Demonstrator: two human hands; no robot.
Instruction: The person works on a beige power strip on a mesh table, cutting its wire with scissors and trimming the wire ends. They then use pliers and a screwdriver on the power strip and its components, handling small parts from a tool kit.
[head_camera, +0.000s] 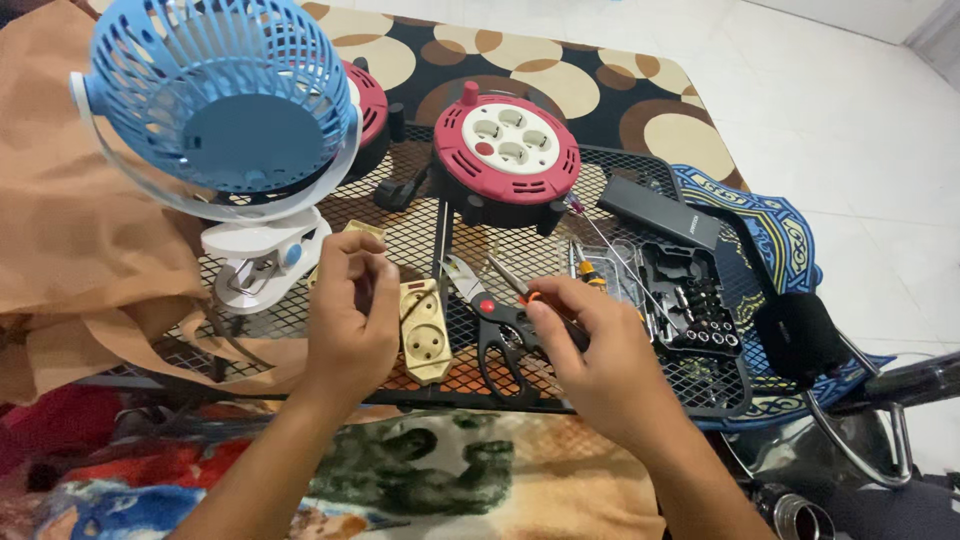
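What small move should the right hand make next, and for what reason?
Probably lift the orange-handled screwdriver clear of the scissors and bring its tip toward the beige socket. The right hand already pinches the tool, while the left hand rests at the socket's upper end, seemingly steadying it.

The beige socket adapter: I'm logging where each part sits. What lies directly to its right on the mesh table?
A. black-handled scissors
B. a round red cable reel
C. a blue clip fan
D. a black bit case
A: the black-handled scissors lie right beside the beige socket adapter on the mesh table, under the right hand.
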